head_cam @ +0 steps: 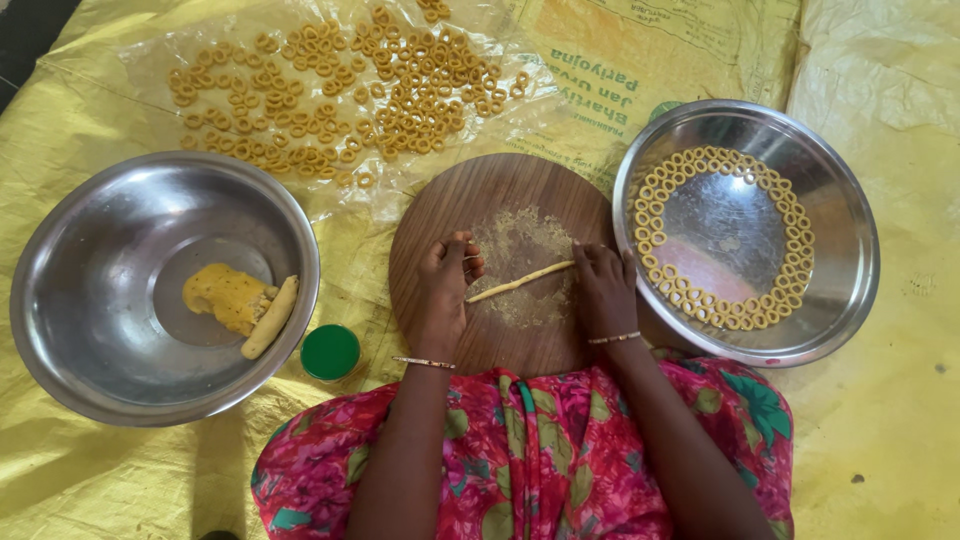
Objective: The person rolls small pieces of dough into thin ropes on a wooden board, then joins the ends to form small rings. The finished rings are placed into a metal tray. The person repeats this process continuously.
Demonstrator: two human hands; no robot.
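currently both hands are down on the round wooden board (500,190), which sits on the yellow sheet (900,430) between two steel bowls. a thin dough rope (520,281) lies across the middle of the board, slanting up to the right, over a dusting of flour (525,240).

left hand (445,285): fingers curled, tips pinching the left end of the rope. right hand (603,290): fingers held close together, tips pressed on the right end of the rope. a thin bangle shows on each wrist.

left bowl (90,350): touching nothing on the board, holds a yellow dough lump (228,295) and a short dough log (270,318) leaning against it, both on the bowl's flat bottom. a green cap (331,352) sits on the sheet just beside that bowl's right rim, near the board's lower left edge.

right bowl (850,250): its rim overlaps the board's right edge. small dough rings (790,215) line the inside wall in a near-full circle, centre bare.

clear plastic sheet (140,50) lies past the board's far edge, toward the far left corner of the yellow sheet, covered with many loose rings (330,100) spread in a single layer.

pink floral fabric (520,450) covers the person's lap at the near edge.
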